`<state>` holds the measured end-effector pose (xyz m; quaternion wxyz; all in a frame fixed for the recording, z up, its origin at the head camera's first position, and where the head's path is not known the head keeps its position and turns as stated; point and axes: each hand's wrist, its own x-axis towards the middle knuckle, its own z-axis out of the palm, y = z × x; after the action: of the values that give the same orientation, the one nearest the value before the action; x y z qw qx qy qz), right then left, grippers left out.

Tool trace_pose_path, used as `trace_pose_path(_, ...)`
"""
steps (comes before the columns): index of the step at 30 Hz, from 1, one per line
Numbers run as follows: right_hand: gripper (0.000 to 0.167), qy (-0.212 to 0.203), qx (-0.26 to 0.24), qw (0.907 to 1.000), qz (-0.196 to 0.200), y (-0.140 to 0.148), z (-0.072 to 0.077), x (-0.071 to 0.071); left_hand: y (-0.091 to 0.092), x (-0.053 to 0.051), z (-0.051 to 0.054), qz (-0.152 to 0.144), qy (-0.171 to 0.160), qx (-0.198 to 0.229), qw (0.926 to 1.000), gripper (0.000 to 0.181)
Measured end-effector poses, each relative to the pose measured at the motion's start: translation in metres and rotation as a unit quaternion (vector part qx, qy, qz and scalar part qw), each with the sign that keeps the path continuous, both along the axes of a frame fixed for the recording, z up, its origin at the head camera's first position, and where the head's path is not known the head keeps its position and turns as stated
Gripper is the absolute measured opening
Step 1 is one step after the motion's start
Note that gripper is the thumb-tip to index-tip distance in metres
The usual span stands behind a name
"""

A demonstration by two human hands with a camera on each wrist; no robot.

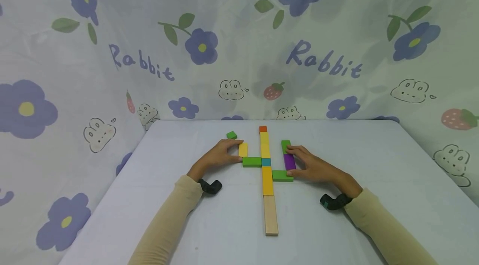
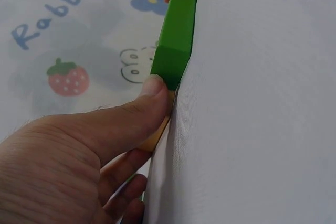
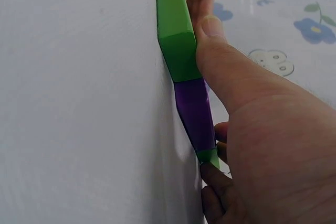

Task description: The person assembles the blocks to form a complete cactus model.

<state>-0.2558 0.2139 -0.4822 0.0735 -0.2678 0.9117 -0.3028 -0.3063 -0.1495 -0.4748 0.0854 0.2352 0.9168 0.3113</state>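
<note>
On the white table lies a column of blocks with a blue block (image 1: 266, 162) at its middle. My left hand (image 1: 221, 152) pinches a yellow block (image 1: 243, 149) lengthwise, index finger at its far end. The left thumb is where that block meets a green block (image 1: 252, 162) left of the column. On the right, my right hand (image 1: 313, 167) spans a purple block (image 1: 289, 162) and the upright green block (image 1: 285, 147) beyond it. Its thumb touches the lower right green block (image 1: 282, 176), and its index finger reaches the upright green one.
A small loose green block (image 1: 231, 135) lies beyond my left hand. The column runs from an orange-red block (image 1: 263, 129) through yellow blocks (image 1: 265, 145) to a plain wooden block (image 1: 270, 215) nearest me. A patterned cloth (image 1: 239, 57) hangs behind the table.
</note>
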Motion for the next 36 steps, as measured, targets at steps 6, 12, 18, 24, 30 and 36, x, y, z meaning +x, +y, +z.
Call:
trace_pose_path(6, 0.085, 0.006, 0.005, 1.0, 0.001, 0.0, 0.0, 0.0002, 0.0006, 0.0009, 0.0004, 0.003, -0.004, 0.0, 1.0, 0.069)
trace_pose_path(12, 0.084, 0.007, 0.004, 1.0, 0.002, 0.0005, 0.0001, 0.0005, 0.0013, 0.0012, 0.0007, 0.007, -0.003, -0.004, 1.0, 0.069)
trace_pose_path(18, 0.084, 0.009, 0.002, 0.9999, 0.004, 0.0009, 0.0008, 0.0007, 0.0015, 0.0007, 0.0003, 0.006, -0.003, -0.004, 1.0, 0.069)
trace_pose_path(24, 0.084, 0.01, -0.002, 0.9999, 0.007, 0.0001, 0.0001, 0.0005, 0.0012, 0.0007, -0.0001, 0.002, -0.001, -0.003, 1.0, 0.069)
trace_pose_path(30, 0.083, 0.014, -0.002, 0.9998, 0.011, -0.0001, -0.0011, -0.0003, 0.0009, 0.0, -0.0012, 0.004, -0.002, -0.003, 1.0, 0.07)
trace_pose_path(36, 0.086, 0.006, 0.004, 1.0, 0.004, -0.0004, 0.0016, 0.0016, 0.0006, 0.0009, -0.001, 0.01, -0.013, 0.002, 0.9999, 0.072)
